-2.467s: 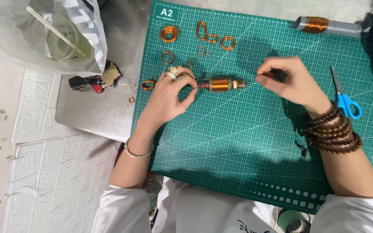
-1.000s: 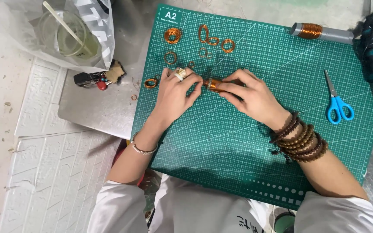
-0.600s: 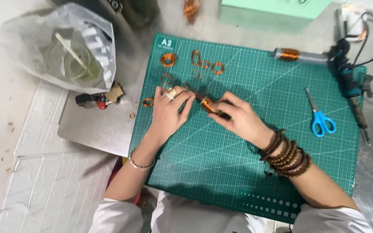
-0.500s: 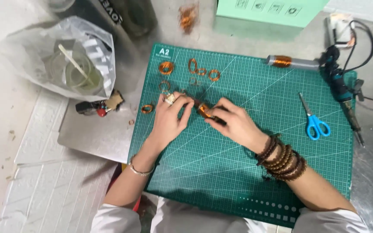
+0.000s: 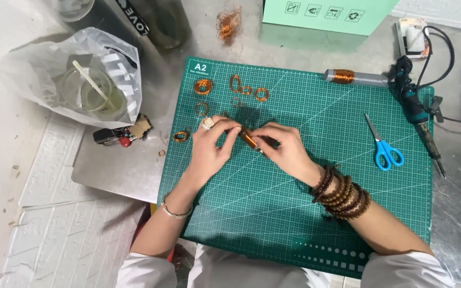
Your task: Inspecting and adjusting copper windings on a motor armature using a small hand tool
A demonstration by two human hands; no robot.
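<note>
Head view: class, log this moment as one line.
left hand: grips copper-wound rod | right hand: grips rod | over green cutting mat

Small copper-wound rotor (image 5: 250, 141), tilted, above green cutting mat (image 5: 294, 213)

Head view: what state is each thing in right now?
Copper-wound rod: held between both hands, tilted.
Left hand: fingers pinching the rod.
Right hand: gripping the rod.
Scissors: closed, flat on mat.
Copper coils: loose on mat.
Plastic bag: open.
</note>
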